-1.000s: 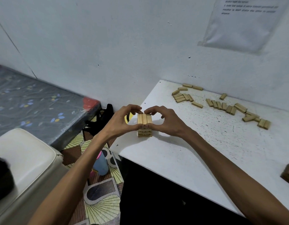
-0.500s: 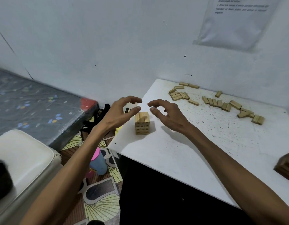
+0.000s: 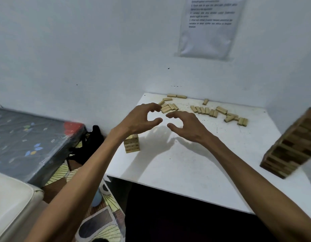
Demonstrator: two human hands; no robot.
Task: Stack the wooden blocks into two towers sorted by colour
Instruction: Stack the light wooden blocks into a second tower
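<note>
We see a white table (image 3: 186, 172) pushed into the wall corner, speckled w/ dark flecks toward its far edge. Left of it, lower down, lies a mattress (image 3: 20, 137) in a dark cover w/ a leaf print, red patch at its near corner. A cream padded seat (image 3: 11, 206) fills the bottom left.

On the wall above the table's far edge hangs a printed sheet (image 3: 209, 32) in a plastic sleeve. It has several lines of text, too blurred for us to read.

By the table's right edge stands the dark block tower (image 3: 291, 147), many layers high. It is blurred and looks tilted in this wide-angle view.

Both forearms reach in from the bottom. The left hand (image 3: 139, 119) and right hand (image 3: 186, 126) hover over the table's middle, close together but not touching. Fingers & thumbs are curved in loose C-shapes facing each other, spread, and hold nothing. The left hand's fingertips overlap the nearest loose blocks in view; we can't tell if they touch.

The loose light blocks (image 3: 207, 110) lie flat along the far edge: one cluster near the far left corner, a row & a few strays further right.

The light block tower (image 3: 132, 144) stands at the table's left edge, approx 4 layers high. The left wrist hides its top, so contact can't be told. Its side faces carry small dark print, not legible.

Between table & mattress sits a black bag (image 3: 88, 145) on a patterned floor mat (image 3: 102, 224), w/ a blue cup (image 3: 96, 198) near the table's front left corner.
</note>
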